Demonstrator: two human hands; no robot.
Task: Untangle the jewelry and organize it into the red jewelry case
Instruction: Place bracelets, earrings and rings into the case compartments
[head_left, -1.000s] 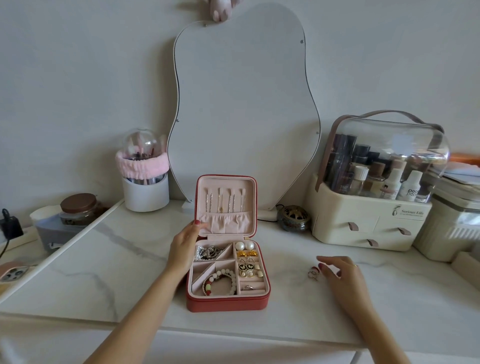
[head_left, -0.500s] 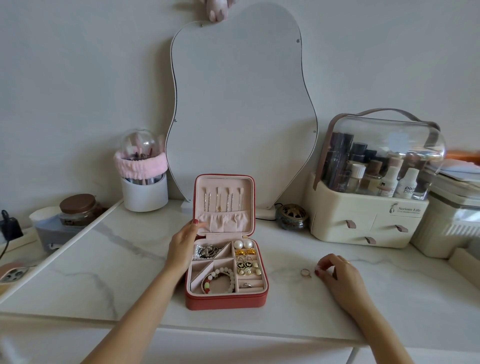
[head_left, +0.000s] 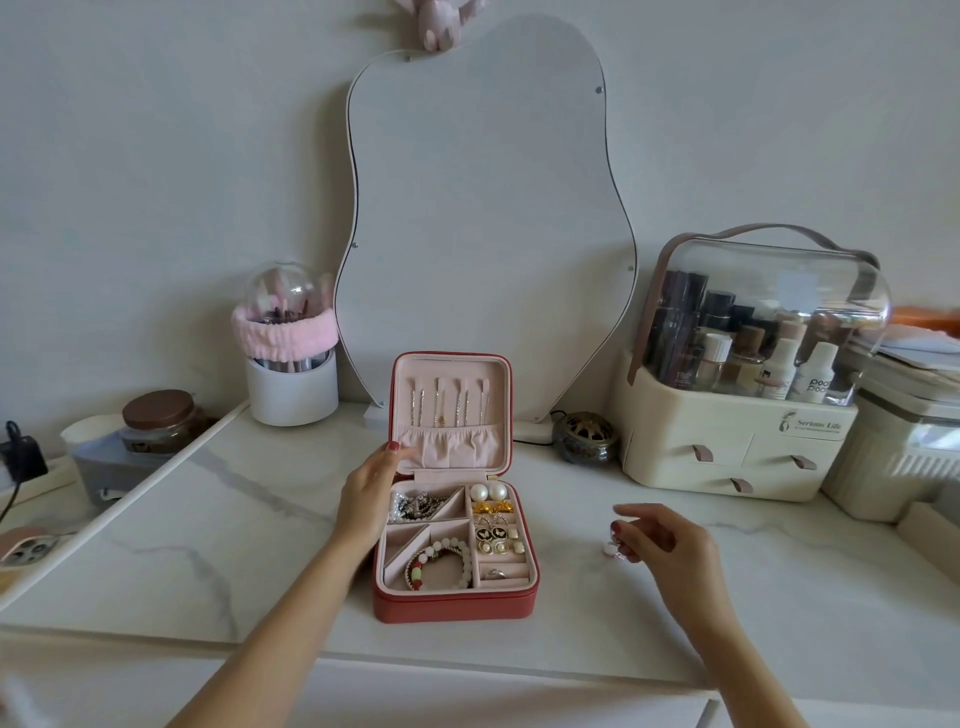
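The red jewelry case (head_left: 452, 608) lies open in the middle of the marble top, its pink lid (head_left: 449, 374) standing upright with thin chains hanging inside. The tray holds a tangle of chains (head_left: 415, 505), pearl earrings (head_left: 488, 491), black-and-gold earrings (head_left: 493, 535), a beaded bracelet (head_left: 441, 564) and a ring (head_left: 496, 573) in the front slot. My left hand (head_left: 369, 493) holds the lid's lower left edge, thumb on the inside. To the right of the case, my right hand (head_left: 665, 545) pinches a small ring (head_left: 612, 546) just above the table; it is blurred.
A wavy mirror (head_left: 488, 208) leans on the wall behind the case. A cream cosmetics organizer (head_left: 737, 447) and a white box (head_left: 893, 457) stand at the right, with a small brass bowl (head_left: 584, 436) beside them. At the left are a brush holder (head_left: 291, 384), a jar (head_left: 158, 418) and a phone (head_left: 26, 551).
My right hand reached the ring lying on the table, closed its fingertips on it and lifted it slightly. My left hand has stayed on the lid.
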